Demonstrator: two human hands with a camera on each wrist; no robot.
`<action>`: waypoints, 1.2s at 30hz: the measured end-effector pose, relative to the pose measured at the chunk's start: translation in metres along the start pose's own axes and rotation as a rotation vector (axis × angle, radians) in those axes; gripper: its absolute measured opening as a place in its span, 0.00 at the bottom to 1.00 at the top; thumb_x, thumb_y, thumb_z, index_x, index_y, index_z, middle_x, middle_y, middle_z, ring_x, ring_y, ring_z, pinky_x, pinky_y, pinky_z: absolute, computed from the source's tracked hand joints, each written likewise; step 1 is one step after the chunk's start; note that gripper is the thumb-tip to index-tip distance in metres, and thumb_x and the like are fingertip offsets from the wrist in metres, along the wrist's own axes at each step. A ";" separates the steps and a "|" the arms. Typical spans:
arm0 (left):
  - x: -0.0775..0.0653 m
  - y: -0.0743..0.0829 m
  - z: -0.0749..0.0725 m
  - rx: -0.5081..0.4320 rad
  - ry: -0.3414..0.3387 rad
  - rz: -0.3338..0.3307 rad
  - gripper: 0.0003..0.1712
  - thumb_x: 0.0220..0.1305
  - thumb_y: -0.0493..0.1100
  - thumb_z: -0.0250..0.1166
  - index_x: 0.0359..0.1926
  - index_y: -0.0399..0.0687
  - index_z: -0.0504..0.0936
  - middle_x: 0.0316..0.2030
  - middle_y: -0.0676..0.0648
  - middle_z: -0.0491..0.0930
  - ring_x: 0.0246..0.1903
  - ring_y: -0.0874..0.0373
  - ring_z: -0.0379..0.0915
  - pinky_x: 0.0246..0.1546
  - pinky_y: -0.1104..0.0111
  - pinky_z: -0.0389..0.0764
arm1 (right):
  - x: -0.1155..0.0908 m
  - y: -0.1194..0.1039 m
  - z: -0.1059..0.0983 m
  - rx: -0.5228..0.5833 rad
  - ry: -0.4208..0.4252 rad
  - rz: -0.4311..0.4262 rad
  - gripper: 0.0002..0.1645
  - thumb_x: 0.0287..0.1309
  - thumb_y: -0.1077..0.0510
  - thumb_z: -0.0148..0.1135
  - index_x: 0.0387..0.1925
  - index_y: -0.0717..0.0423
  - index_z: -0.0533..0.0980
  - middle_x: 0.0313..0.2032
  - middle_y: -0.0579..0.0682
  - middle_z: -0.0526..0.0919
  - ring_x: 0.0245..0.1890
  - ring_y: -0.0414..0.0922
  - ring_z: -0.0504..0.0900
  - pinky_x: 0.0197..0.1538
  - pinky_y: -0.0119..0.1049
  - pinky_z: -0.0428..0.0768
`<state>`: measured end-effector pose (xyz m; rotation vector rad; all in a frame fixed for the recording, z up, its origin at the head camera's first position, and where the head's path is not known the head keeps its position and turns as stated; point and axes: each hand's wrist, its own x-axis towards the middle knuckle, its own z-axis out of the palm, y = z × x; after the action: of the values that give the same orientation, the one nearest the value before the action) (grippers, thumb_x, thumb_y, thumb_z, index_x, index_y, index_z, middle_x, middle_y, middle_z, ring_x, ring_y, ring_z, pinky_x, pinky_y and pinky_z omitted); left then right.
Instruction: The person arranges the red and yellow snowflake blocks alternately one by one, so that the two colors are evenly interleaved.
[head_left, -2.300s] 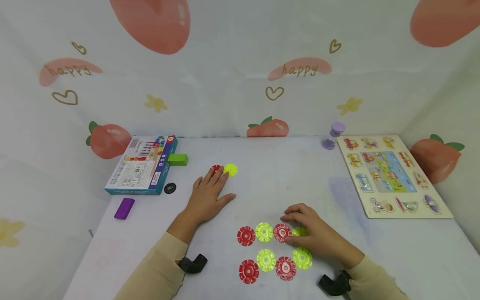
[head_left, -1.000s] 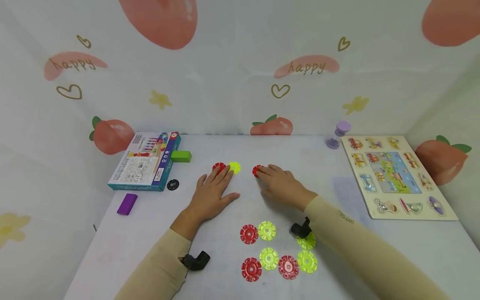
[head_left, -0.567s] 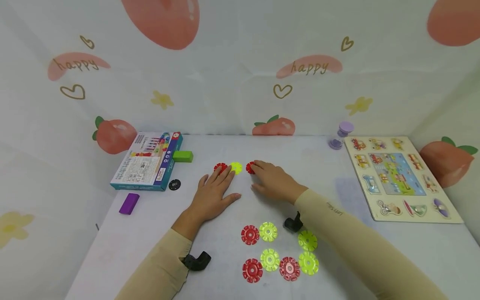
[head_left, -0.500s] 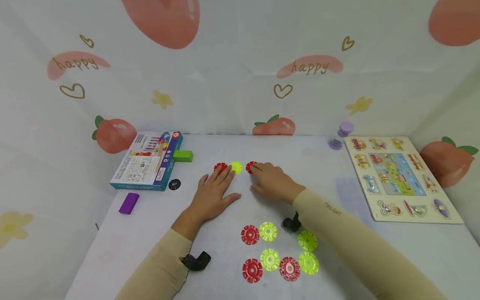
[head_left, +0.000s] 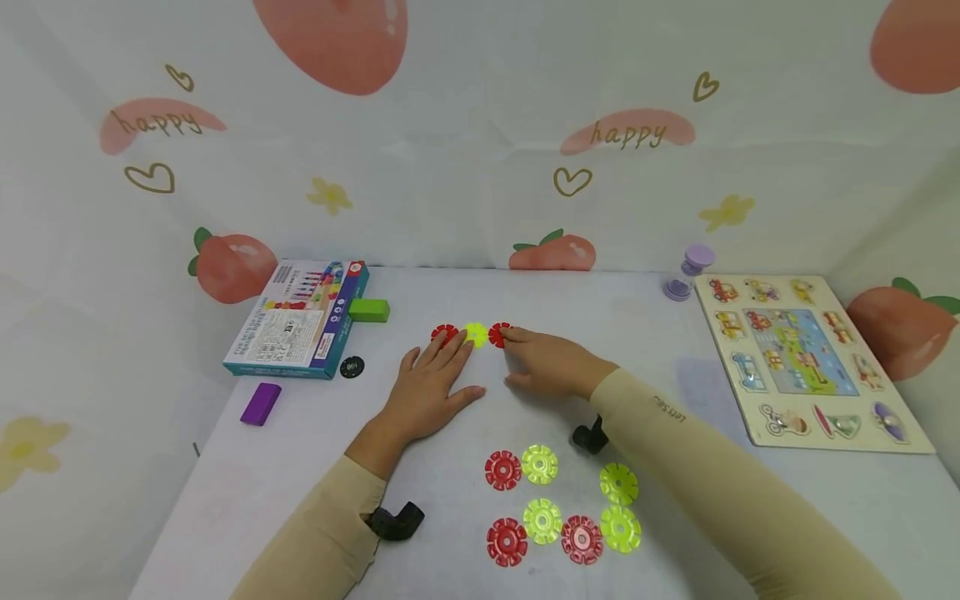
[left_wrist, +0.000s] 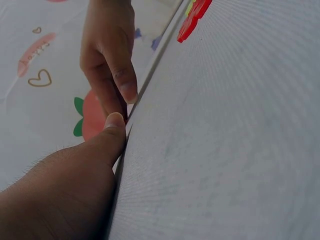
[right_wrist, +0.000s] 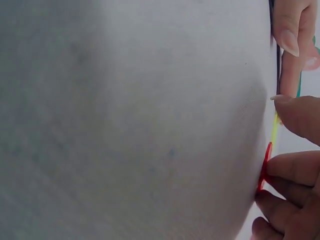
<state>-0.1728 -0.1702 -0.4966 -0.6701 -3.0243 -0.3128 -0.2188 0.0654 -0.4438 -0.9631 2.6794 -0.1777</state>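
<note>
At the back middle of the table, a red snowflake disc [head_left: 444, 332], a yellow one [head_left: 476, 335] and another red snowflake disc [head_left: 499, 335] lie in a row, edges meeting. My left hand [head_left: 423, 392] lies flat with spread fingers, its fingertips over the left red disc and at the yellow one's edge. The fingertips of my right hand [head_left: 555, 364] press on the right-hand red disc from the right, covering part of it. In the right wrist view its thumb [right_wrist: 300, 115] stands apart from that red disc [right_wrist: 264, 167]. Nearer lie several more red and yellow discs [head_left: 542, 521].
A flat box [head_left: 281, 333] stands at the back left with a green block [head_left: 369, 311] against it. Close by lie a black round chip [head_left: 352, 367] and a purple block [head_left: 261, 404]. On the right are a wooden puzzle board [head_left: 765, 425] and a purple sand timer [head_left: 686, 273].
My right hand has brought a red disc from the near group up to the back row and slid it left against the yellow disc. My left hand has stayed in place.
</note>
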 end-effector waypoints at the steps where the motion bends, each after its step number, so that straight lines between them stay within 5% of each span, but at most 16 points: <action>1: 0.000 0.000 0.000 -0.003 0.002 0.002 0.48 0.61 0.76 0.43 0.75 0.59 0.51 0.74 0.54 0.43 0.72 0.53 0.31 0.65 0.43 0.41 | 0.000 0.000 0.000 0.002 -0.003 -0.002 0.43 0.59 0.40 0.62 0.70 0.56 0.62 0.71 0.48 0.58 0.70 0.44 0.55 0.66 0.39 0.58; 28: -0.001 0.004 -0.003 0.016 -0.004 -0.002 0.49 0.61 0.76 0.43 0.75 0.58 0.50 0.74 0.53 0.43 0.72 0.51 0.32 0.65 0.43 0.42 | -0.006 0.002 -0.001 0.087 -0.029 0.006 0.50 0.56 0.33 0.60 0.73 0.52 0.56 0.73 0.45 0.50 0.72 0.42 0.47 0.67 0.40 0.55; 32: -0.002 0.005 -0.004 0.010 -0.005 -0.007 0.48 0.61 0.75 0.45 0.75 0.58 0.51 0.74 0.52 0.44 0.72 0.51 0.32 0.65 0.43 0.42 | -0.012 0.002 -0.006 0.201 0.054 -0.018 0.49 0.56 0.33 0.60 0.73 0.47 0.57 0.73 0.46 0.52 0.71 0.42 0.49 0.66 0.44 0.58; 36: -0.002 0.004 -0.003 0.021 -0.006 -0.010 0.49 0.60 0.76 0.44 0.75 0.58 0.51 0.74 0.52 0.44 0.72 0.51 0.32 0.65 0.43 0.42 | -0.031 0.002 -0.019 0.443 0.198 -0.041 0.44 0.56 0.31 0.58 0.71 0.39 0.59 0.70 0.41 0.59 0.68 0.42 0.58 0.64 0.47 0.63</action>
<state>-0.1693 -0.1680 -0.4935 -0.6559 -3.0330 -0.2794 -0.2025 0.0872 -0.4191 -0.8931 2.6172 -0.8743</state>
